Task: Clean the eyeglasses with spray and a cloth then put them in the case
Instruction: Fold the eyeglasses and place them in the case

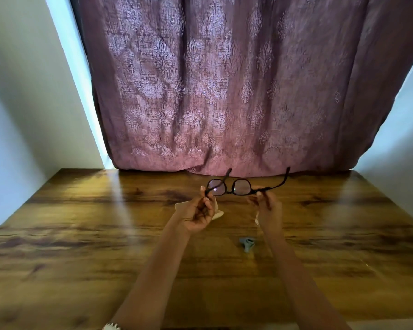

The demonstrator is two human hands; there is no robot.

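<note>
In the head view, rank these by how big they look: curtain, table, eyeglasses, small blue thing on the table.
1. curtain and table: largest, too alike to rank
2. eyeglasses
3. blue thing: smallest

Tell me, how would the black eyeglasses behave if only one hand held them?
Probably light: the eyeglasses hang from fingertip pinches of the left hand and right hand. Likely stiff, as the thin frame holds its shape with temples open. Thin hinges may be fragile.
</note>
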